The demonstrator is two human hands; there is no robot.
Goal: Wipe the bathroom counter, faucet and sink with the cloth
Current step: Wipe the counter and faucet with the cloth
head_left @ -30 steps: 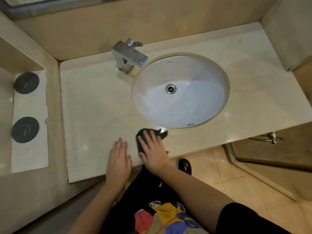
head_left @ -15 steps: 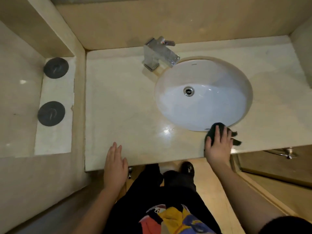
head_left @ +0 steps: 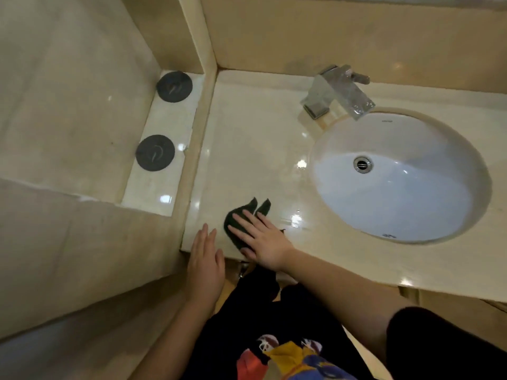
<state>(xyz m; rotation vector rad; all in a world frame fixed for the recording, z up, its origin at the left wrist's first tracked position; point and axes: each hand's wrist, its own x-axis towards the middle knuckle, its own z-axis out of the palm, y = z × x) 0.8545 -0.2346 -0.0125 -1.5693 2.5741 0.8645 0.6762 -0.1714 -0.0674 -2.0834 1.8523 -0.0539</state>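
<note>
Your right hand (head_left: 264,242), fingers straight, presses the cloth (head_left: 249,206) flat on the desk (head_left: 247,149), lower centre of frame, left of the sink (head_left: 397,204). Your left hand (head_left: 205,263) lies flat, empty, just beside it.

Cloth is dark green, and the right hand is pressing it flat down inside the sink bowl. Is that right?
Not quite. The head view shows the dark green cloth under the right hand on the counter, near its front edge and to the left of the sink, not inside the bowl. The rest is right: the hand presses it flat.
</note>
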